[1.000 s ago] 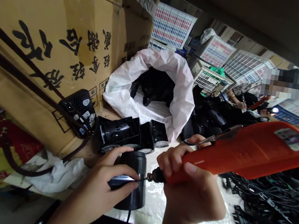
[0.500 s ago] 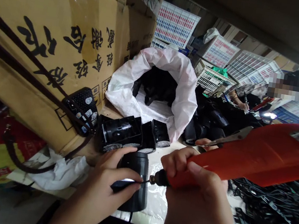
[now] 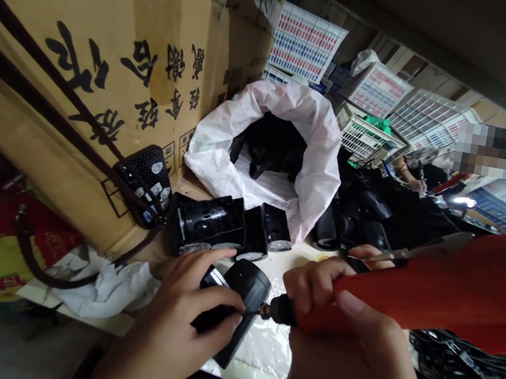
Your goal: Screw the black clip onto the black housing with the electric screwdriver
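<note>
Just below the white woven sack (image 3: 219, 158), we are gripping a black cylindrical housing (image 3: 248, 292) in our left hand (image 3: 178, 313), fingers closed around it. Its long axis is now tilting more than before, the rounded end leaning up toward the sack. Our right hand (image 3: 351, 355) is tightly holding a red electric screwdriver (image 3: 448, 300), pointing its bit sideways at the housing.

Right hand (image 3: 349, 367): drill (image 3: 428, 303), glossy orange plastic body, small metal tip (image 3: 272, 312). Left hand (image 3: 167, 324): housing (image 3: 248, 289), smooth matt black plastic. Under both hands: clear glossy plastic sheet (image 3: 265, 347). Beyond left hand: white woven plastic sack (image 3: 224, 159). Left of it: matt brown cardboard box (image 3: 80, 89).
</note>
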{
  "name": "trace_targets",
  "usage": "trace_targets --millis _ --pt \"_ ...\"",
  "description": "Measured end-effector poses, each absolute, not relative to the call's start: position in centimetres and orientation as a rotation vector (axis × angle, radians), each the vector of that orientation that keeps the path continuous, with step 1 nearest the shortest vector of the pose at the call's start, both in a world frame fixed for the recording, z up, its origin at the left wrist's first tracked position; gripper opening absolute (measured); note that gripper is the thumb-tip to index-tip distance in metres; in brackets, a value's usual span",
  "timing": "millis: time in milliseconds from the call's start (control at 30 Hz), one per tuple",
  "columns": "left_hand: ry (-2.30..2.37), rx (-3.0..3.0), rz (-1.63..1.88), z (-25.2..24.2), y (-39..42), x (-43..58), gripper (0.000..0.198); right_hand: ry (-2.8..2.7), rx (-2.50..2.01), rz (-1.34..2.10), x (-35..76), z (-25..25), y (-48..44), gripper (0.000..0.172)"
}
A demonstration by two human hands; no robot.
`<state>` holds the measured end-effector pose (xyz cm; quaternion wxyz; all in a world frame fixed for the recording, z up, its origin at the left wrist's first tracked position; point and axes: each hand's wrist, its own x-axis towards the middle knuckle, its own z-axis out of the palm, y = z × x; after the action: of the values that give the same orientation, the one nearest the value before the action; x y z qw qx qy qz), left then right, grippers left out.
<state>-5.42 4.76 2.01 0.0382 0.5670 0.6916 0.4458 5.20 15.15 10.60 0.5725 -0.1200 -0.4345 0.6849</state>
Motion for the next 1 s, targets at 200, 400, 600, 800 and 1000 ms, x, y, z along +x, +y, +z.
trace_targets --millis 200,400,600,800,1000 --pt "2.125 1.762 1.387 2.0 4.8 -5.4 0.017 -1.067 -0.253 1.574 5.3 10.2 15.2 0.031" --pt "2.127 1.762 1.393 2.0 4.6 -5.2 0.019 -1.06 -0.288 1.567 5.6 10.2 15.0 0.026" --pt "2.13 1.743 1.394 2.3 4.8 -5.0 0.021 -1.048 -0.309 1.533 5.6 10.4 14.9 0.029" --pt "2.14 1.737 1.431 2.3 5.0 -4.6 0.019 -1.099 -0.264 1.593 6.1 9.7 15.6 0.031" --pt "2.142 1.63 1.456 1.5 4.9 -4.0 0.021 -1.091 -0.206 1.687 6.2 9.0 15.7 0.024"
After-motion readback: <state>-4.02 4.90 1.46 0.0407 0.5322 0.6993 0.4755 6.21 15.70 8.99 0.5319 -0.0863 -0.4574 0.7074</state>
